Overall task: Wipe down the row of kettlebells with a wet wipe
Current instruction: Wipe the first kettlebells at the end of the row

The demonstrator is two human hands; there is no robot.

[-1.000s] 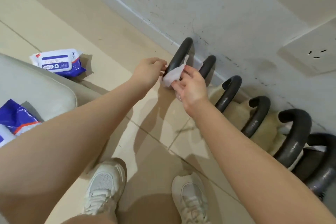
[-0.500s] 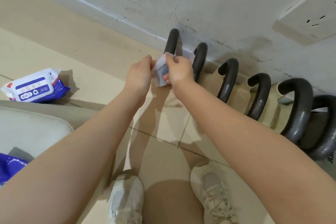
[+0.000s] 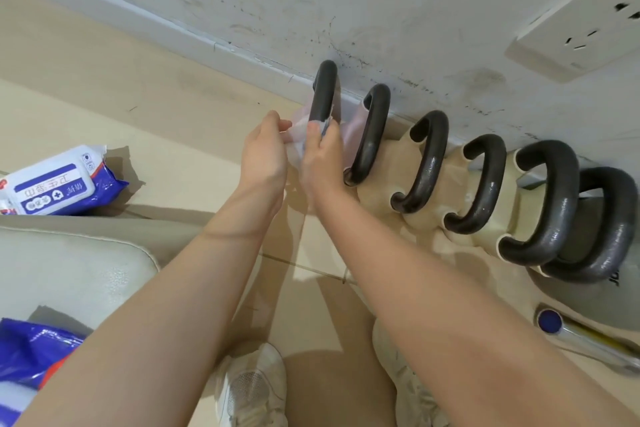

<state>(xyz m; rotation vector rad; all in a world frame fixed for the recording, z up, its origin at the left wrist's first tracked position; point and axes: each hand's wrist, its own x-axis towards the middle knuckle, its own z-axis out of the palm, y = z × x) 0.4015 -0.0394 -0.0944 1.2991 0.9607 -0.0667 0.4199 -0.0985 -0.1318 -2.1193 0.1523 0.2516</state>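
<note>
Up against the far wall, both hands, left (image 3: 265,152) and right (image 3: 320,159), pinch a wet wipe (image 3: 298,135) at the leftmost kettlebell handle (image 3: 323,90). A wipes pack (image 3: 57,182) with inverted blue lettering lies on the floor (image 3: 145,107), far left.

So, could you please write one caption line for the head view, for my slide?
Both hands, left hand and right hand, hold a wet wipe beside the first kettlebell handle in a row along the wall.

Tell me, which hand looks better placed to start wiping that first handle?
Probably the right hand: it pinches the wipe right beside the first handle. The left hand holds the wipe's other edge, farther from the row.
</note>
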